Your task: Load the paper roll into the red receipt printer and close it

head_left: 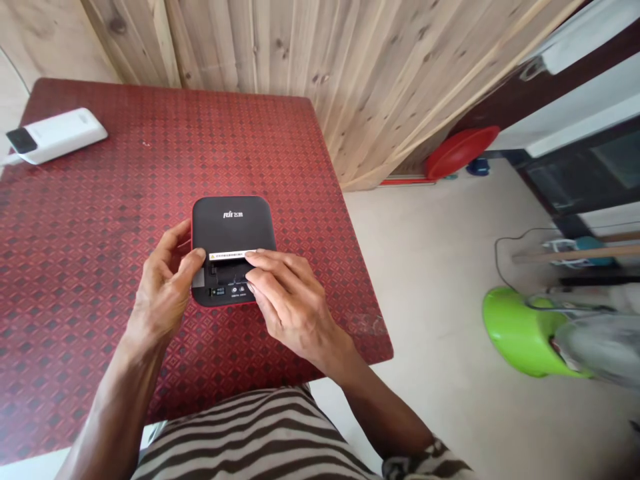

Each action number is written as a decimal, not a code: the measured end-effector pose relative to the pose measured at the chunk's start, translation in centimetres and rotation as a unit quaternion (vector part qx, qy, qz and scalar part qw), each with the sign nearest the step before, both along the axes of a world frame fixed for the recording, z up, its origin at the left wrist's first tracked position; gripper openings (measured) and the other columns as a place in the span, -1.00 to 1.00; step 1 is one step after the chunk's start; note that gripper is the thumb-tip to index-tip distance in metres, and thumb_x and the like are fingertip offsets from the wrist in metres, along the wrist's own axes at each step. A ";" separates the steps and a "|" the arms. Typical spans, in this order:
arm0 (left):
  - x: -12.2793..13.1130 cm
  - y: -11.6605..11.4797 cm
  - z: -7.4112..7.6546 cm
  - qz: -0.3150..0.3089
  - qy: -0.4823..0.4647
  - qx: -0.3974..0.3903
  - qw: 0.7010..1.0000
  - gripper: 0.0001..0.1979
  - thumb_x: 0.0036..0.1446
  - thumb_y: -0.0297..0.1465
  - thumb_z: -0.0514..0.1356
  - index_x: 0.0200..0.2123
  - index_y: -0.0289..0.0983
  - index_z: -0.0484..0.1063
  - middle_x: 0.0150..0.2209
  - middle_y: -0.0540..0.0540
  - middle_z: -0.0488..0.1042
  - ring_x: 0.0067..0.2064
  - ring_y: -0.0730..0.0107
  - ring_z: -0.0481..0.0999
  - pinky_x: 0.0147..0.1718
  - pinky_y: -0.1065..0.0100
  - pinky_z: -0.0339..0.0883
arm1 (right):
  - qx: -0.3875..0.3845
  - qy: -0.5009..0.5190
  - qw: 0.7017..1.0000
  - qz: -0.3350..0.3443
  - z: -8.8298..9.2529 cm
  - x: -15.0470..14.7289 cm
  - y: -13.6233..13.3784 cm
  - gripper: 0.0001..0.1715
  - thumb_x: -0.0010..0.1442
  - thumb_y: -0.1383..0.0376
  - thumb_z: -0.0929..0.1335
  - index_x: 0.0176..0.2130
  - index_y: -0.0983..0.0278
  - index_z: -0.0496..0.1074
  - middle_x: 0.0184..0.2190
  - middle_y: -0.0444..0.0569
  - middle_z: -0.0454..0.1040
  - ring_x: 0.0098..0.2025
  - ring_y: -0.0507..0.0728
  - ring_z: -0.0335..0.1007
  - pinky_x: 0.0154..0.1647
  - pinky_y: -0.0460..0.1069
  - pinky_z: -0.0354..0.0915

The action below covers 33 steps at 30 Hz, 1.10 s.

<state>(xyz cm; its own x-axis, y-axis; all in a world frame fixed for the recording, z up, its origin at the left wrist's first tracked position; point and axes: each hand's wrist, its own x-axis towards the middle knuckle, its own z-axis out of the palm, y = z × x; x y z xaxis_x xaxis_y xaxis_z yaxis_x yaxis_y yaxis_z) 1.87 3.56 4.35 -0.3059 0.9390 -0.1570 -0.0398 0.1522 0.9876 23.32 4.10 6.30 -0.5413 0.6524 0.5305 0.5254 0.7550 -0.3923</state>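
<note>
A small black box-shaped device (233,230) with a white logo and a red underside lies on the red patterned table (100,267). A white label strip (231,255) runs across its top near an opening. My left hand (167,287) grips the device's left edge, thumb resting on the label strip's left end. My right hand (287,300) lies over the device's near right corner, fingers together and pressed on the strip and the opening. Small buttons show at the device's front edge between my hands.
A white power bank (55,135) with a cable lies at the table's far left. A wooden plank wall stands behind. To the right, on the floor, are a red basin (460,150), a green fan base (525,333) and a dark cabinet.
</note>
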 end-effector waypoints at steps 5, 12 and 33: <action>-0.1 0.0 -0.4 0.020 -0.016 -0.005 1.000 -0.38 0.20 -0.17 0.45 0.28 -0.24 0.57 0.21 -0.22 0.66 0.26 -0.05 0.64 0.30 -0.02 0.46 | -0.009 0.000 1.000 0.008 0.4 0.0 0.1 -0.80 0.52 0.50 0.33 -0.03 0.24 0.50 0.07 0.14 0.72 0.13 0.22 0.68 0.20 0.19 0.58; -0.7 -2.6 -0.3 0.000 -0.056 -0.005 0.998 -0.42 0.21 -0.17 0.45 0.28 -0.13 0.60 0.27 -0.17 0.63 0.37 -0.09 0.53 0.42 -0.07 0.33 | -0.054 0.153 0.986 -0.040 0.3 1.8 -0.1 -0.78 0.48 0.48 0.42 0.05 0.24 0.54 -0.03 0.07 0.73 0.07 0.16 0.67 0.17 0.14 0.60; 0.7 -2.7 0.4 0.040 -0.028 -0.032 0.998 -0.54 0.19 -0.32 0.38 0.18 -0.09 0.63 0.15 -0.09 0.68 0.22 0.05 0.61 0.26 0.05 0.43 | -0.094 0.173 0.970 -0.142 -1.1 3.1 1.7 -0.81 0.51 0.42 0.39 -0.05 0.18 0.61 -0.13 -0.03 0.74 -0.06 0.14 0.71 0.04 0.11 0.62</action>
